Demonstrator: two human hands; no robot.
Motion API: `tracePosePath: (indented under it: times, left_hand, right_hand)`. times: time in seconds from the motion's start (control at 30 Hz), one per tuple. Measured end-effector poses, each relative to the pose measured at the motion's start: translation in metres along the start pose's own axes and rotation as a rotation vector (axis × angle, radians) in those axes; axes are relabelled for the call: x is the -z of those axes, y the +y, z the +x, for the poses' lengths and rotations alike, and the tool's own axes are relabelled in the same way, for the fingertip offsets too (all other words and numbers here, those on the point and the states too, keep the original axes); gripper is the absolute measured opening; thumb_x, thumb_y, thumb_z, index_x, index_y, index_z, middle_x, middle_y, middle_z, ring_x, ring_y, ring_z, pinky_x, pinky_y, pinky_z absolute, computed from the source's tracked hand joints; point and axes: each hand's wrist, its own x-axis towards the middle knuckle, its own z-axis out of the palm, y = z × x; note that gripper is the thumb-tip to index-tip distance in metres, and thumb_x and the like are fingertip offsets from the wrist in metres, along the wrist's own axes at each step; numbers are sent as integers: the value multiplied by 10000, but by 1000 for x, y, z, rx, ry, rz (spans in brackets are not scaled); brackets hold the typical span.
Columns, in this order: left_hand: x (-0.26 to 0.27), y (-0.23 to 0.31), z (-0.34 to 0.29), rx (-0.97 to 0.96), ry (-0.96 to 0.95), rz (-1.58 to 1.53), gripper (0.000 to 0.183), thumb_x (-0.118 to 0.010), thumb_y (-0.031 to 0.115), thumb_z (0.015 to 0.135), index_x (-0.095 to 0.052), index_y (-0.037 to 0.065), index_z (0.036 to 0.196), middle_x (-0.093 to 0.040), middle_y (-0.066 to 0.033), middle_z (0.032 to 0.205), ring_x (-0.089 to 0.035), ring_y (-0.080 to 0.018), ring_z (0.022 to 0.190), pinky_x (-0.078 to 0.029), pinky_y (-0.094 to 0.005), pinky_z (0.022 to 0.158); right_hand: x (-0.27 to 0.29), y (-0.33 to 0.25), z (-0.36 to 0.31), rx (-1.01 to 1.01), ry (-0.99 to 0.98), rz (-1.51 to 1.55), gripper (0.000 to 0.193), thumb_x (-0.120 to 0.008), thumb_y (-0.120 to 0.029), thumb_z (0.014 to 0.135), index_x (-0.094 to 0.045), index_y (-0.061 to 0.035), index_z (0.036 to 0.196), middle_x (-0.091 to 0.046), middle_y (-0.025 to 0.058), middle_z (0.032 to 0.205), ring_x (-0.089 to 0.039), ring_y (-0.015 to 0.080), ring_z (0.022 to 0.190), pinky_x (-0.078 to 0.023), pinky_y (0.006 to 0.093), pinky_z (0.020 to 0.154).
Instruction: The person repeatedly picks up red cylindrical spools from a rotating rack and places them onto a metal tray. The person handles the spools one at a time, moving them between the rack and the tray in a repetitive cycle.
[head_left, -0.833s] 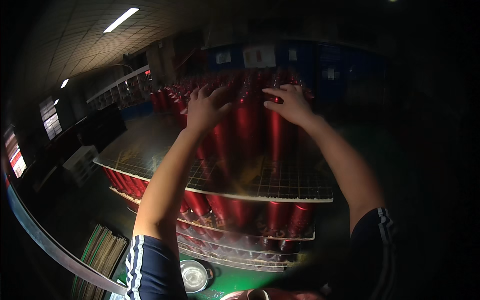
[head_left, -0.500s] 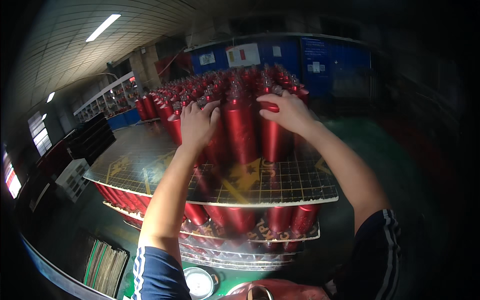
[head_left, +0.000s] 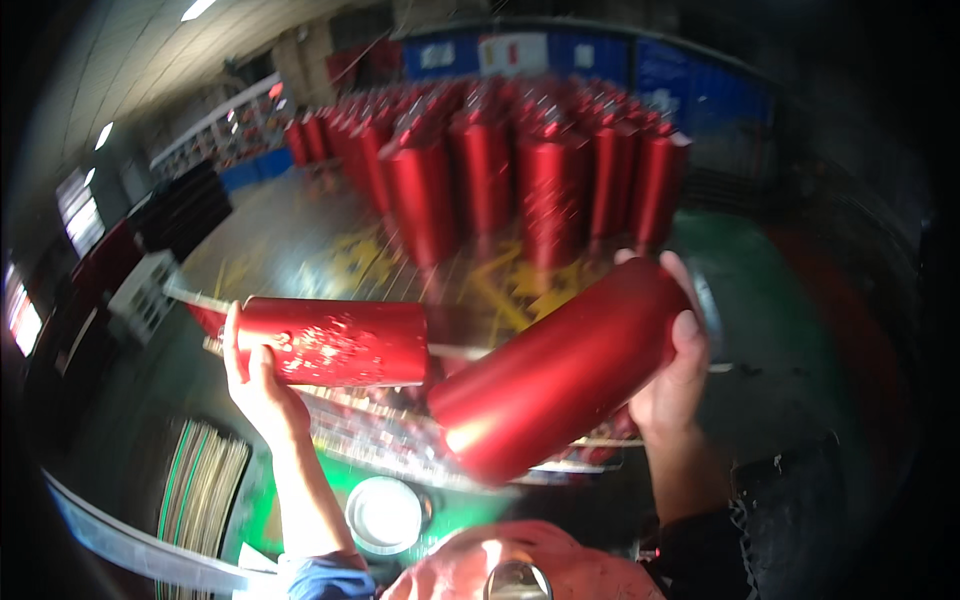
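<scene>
My left hand (head_left: 265, 395) is closed round the neck end of a shiny red bottle (head_left: 340, 342), which lies sideways in the air with its base toward the middle. A raised pattern covers part of its side. In my right hand (head_left: 672, 385) is a second red bottle (head_left: 560, 370), gripped at its upper right end and slanting down to the left. The lower ends of the two bottles come close together; I cannot tell whether they touch. Beyond them, many red bottles (head_left: 552, 195) stand upright in rows on a dark board (head_left: 300, 235) with yellow markings.
More red bottles and boards are layered underneath, blurred. A pile of thin boards (head_left: 205, 490) stands at the lower left, near a round white container (head_left: 385, 513). A white crate (head_left: 145, 300) sits at the left. Blue panels (head_left: 655, 75) line the back.
Both hands have come back from the front row, each lifting a red bottle and tipping it over. A gap now shows at the board's near edge. The view has tilted downward.
</scene>
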Motion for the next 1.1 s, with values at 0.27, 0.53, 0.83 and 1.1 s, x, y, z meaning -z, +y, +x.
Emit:
tracePosePath:
  times: [0.27, 0.53, 0.83, 1.1]
  left_hand:
    - [178, -68, -105, 779, 454, -425, 560, -612, 417, 948, -518, 73, 1380, -609, -133, 1292, -619, -264, 1159, -510, -414, 996]
    - [300, -151, -171, 1079, 872, -837, 558, -638, 511, 916, -586, 128, 1319, -648, -83, 1259, -655, -259, 1105, -596, -384, 871]
    - [408, -189, -159, 1021, 1066, -1162, 739, -572, 610, 926, -515, 13, 1357, -620, -199, 1290, -632, -348, 1143, -617, -460, 845]
    - [318, -211, -158, 1301, 676, -384, 846, -605, 627, 870, -481, -62, 1345, -603, -250, 1270, -630, -401, 1096, -580, -517, 906]
  right_hand:
    - [-134, 162, -99, -1158, -114, 715, 486, -466, -375, 1025, -496, -76, 1406, -601, 126, 1315, -559, 239, 1239, -425, 397, 1076]
    - [-218, 304, -180, -1671, 41, 1076, 519, -467, -543, 984, -632, -98, 1193, -697, 98, 1152, -679, 261, 1044, -589, 420, 847]
    - [-267, 395, -255, -1886, 362, 1122, 701, -590, -683, 873, -596, -103, 1266, -620, 162, 1239, -611, 362, 1074, -570, 520, 877]
    - [-209, 375, -278, -1601, 241, 1304, 654, -582, -646, 889, -598, -110, 1263, -625, 129, 1232, -615, 308, 1101, -554, 515, 896]
